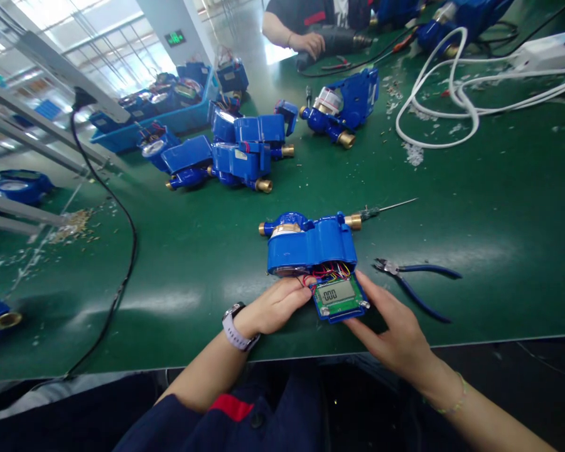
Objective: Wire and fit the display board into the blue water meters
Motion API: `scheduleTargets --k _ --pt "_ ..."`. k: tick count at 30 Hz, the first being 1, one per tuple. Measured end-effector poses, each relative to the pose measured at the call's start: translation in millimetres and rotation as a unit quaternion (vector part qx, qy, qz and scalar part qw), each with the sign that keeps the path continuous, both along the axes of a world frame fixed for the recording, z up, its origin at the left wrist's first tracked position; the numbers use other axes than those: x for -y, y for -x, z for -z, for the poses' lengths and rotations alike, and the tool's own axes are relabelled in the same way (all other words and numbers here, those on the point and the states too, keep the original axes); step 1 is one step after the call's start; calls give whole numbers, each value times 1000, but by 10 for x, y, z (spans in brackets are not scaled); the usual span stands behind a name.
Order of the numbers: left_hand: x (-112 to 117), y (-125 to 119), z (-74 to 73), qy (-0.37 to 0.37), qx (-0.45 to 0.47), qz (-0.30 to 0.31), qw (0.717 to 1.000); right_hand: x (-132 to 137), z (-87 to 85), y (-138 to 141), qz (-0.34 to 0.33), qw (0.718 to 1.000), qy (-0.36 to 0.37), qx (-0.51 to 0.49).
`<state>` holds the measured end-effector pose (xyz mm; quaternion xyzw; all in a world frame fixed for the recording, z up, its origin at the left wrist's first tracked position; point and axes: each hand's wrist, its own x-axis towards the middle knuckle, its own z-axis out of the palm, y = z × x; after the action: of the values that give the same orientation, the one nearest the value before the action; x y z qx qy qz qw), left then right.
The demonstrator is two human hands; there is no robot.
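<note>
A blue water meter (311,242) with brass ends lies on the green table (452,220) in front of me. A green circuit board with a small display (339,296) hangs from it on coloured wires (329,271). My left hand (275,307), with a watch on the wrist, touches the board's left edge with its fingertips together. My right hand (395,333) grips the board's right and lower edge with its fingers.
Blue-handled pliers (419,282) lie right of the board, a thin screwdriver (386,208) behind the meter. Several more blue meters (235,154) and a blue tray (169,116) are at the back left. A white cable (452,94) and another person's hand (311,43) are at the far side. A black cable (127,251) runs left.
</note>
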<state>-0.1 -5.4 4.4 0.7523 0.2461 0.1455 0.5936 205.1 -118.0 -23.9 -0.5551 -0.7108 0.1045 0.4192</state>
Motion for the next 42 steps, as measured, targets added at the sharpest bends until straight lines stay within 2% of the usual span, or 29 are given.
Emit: scheduleTargets --k 6,11,16,22,24,26,28,30,32,37,42 --pt "-25 25 107 78 5 -18 997 -6 -27 8 -18 999 -34 8" --pt "-10 8 46 135 33 19 990 3 -10 10 -26 998 -55 17" --pt "-1 -23 -3 183 51 25 981 6 -18 15 -38 996 -78 28" --pt "-29 -19 -9 165 40 21 985 16 -10 21 -40 998 -56 13" --pt "-37 -5 22 197 54 5 979 21 2 17 -44 998 -49 0" --pt "-43 9 63 262 86 -36 960 23 9 13 -48 998 -45 -15" --pt "-52 20 93 332 131 -109 928 20 7 12 -46 998 -38 -27" --pt "-66 28 99 367 167 -176 898 12 -6 14 -42 998 -33 -31" --pt "-85 29 81 380 199 -214 878 1 -20 20 -37 998 -32 -30" --pt "-127 -25 12 454 276 -216 820 -24 -18 32 -2 999 -22 -33" --pt "-175 -197 -138 509 290 -229 777 -50 11 23 23 998 24 -51"
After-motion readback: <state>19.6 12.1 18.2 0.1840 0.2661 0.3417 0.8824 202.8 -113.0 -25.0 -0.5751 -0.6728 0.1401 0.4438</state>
